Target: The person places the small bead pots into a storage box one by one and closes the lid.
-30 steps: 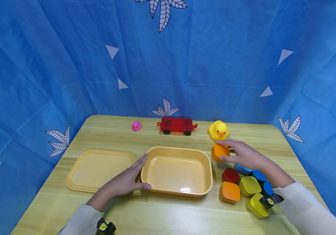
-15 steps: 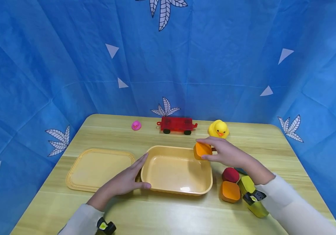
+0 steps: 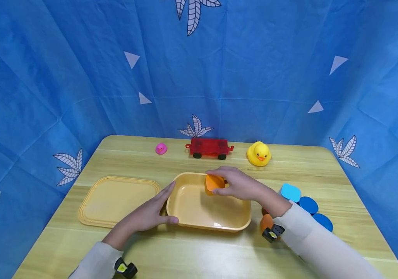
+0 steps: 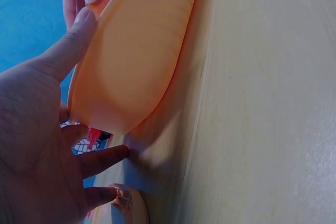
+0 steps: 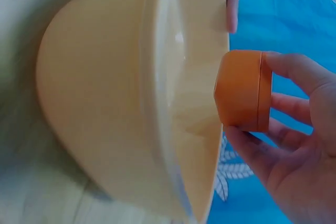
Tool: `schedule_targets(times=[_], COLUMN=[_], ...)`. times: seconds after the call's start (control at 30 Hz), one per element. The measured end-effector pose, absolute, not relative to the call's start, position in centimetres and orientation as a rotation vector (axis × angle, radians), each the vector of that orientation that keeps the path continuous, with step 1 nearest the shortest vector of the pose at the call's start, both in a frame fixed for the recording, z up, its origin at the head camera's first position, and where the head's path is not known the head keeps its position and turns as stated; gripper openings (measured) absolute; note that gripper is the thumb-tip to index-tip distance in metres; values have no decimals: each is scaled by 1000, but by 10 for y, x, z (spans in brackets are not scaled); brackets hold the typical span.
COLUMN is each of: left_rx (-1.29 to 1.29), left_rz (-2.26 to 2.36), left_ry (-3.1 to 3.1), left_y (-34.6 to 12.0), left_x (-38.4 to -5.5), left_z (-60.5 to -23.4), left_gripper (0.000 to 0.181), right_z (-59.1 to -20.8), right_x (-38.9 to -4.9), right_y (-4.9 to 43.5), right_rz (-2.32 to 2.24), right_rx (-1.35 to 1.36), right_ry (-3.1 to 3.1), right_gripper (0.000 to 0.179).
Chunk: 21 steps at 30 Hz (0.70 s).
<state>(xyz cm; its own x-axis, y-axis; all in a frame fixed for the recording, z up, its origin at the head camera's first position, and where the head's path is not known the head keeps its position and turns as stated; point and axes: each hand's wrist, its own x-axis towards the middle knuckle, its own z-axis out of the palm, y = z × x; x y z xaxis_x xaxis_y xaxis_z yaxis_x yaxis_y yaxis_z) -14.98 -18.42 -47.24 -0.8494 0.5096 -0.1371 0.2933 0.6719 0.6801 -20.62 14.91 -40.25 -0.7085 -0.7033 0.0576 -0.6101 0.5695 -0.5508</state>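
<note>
A pale yellow plastic box (image 3: 202, 228), without a lid on it, stands in mid-table in the head view. My left hand (image 3: 151, 211) spans its left end, thumb and fingers spread and touching the sides. In the left wrist view that hand's thumb (image 4: 71, 45) lies along the rim. With thumb and fingertips, my right hand (image 3: 241, 184) pinches an orange block (image 3: 214, 184) with rounded corners. The block is over the box's back part at about rim height; a seam runs round it in the right wrist view (image 5: 244, 90).
A flat yellow lid (image 3: 120, 201) lies left of the box. Behind stand a pink duck (image 3: 161, 148), a red wagon (image 3: 208, 147) and a yellow duck (image 3: 259, 154). Blue blocks (image 3: 308, 205) and another orange block (image 3: 266, 221) are at right, partly behind the sleeve.
My right hand has carried the orange block leftward from beside the right-hand blocks to over the box. My left hand has stayed at the box's left end.
</note>
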Motion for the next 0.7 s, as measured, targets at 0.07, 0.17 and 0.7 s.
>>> schedule_targets(times=[0.07, 0.17, 0.7], left_rx=[633, 631, 630], left_rz=[972, 977, 981], left_ry=[2566, 2560, 2555], left_y=[-184, -184, -182], left_x=[-150, -150, -149], left_z=[-472, -471, -470], left_gripper=[117, 117, 114], right_z=[-405, -410, -442], right_x=[-207, -208, -212], right_y=[140, 127, 74], right_rz=[-822, -815, -752], right_rx=[-1104, -1084, -942], right_ry=[2625, 2614, 2663], right_gripper=[58, 58, 57])
